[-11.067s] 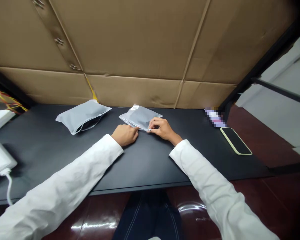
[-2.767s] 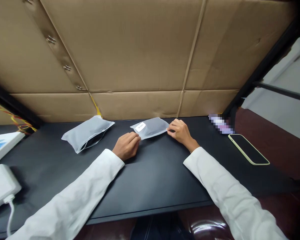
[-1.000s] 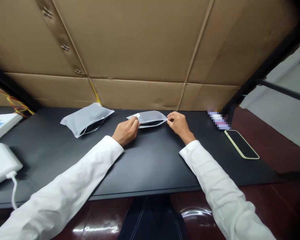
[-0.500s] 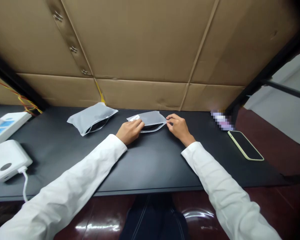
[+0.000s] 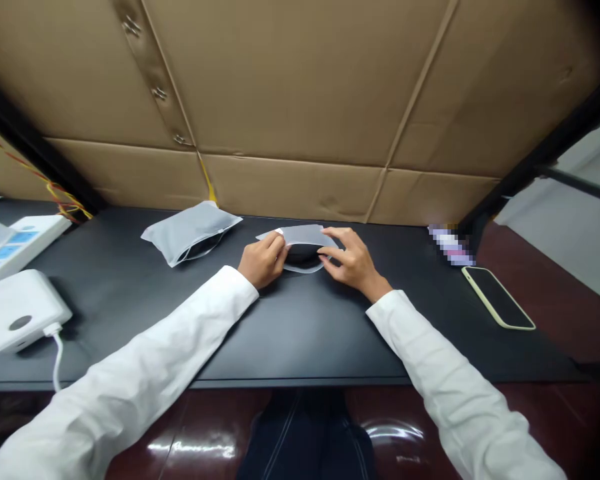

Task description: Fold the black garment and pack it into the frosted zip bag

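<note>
The left hand (image 5: 263,262) pinched the frosted grey plastic pouch (image 5: 305,234) at its labelled corner, while the right hand (image 5: 351,258) lay half open on the other end — its hold I cannot tell.

The gray bag (image 5: 304,234) is thin, soft plastic, the black surface (image 5: 300,333) is smooth and matt, and the floor (image 5: 200,427) shines.

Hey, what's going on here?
Someone at a black desk has both bare hands on a grey plastic pouch. The left hand pinches the end with the white label, while the right hand rests its fingers on the other end. The pouch's mouth gapes around something dark. A second pouch lies to the left, and a phone lies to the right.
</note>
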`<state>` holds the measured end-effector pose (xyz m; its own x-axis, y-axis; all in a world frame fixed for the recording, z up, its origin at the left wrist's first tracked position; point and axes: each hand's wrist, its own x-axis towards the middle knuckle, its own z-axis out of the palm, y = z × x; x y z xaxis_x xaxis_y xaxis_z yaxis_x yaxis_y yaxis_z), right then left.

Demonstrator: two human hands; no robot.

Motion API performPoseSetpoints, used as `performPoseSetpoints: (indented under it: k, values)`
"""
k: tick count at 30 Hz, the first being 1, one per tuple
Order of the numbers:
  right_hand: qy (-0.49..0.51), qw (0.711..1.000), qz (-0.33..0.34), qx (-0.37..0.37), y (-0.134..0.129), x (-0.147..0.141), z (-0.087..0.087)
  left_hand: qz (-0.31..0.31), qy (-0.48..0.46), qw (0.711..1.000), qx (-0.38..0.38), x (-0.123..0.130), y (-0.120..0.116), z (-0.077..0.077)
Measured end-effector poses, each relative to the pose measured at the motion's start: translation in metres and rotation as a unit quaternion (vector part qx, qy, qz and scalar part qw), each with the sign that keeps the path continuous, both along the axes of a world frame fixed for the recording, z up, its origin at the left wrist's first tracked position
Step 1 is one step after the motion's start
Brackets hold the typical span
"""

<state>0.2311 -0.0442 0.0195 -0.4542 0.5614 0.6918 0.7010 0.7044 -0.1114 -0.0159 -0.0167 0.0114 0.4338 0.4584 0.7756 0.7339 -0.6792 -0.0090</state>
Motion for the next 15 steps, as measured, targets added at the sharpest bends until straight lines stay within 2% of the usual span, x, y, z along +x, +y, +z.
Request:
performPoseSetpoints:
  k: [3,8,11,15]
  values:
    - [-0.056,0.998,0.024,0.007,-0.004,-0.022,0.0,-0.034,-0.007,0.999,-0.012,0.002,-0.004,0.001]
    - [-0.059,0.998,-0.024,-0.013,0.007,-0.044,-0.007,-0.111,0.025,0.993,-0.035,0.006,-0.007,0.001]
    - [-0.051,0.998,-0.037,-0.026,0.018,-0.046,-0.013,-0.112,0.037,0.992,-0.038,0.009,-0.007,0.001]
    - [-0.025,0.999,-0.019,-0.014,0.024,-0.04,-0.021,-0.095,0.054,0.993,-0.041,0.009,-0.007,0.002]
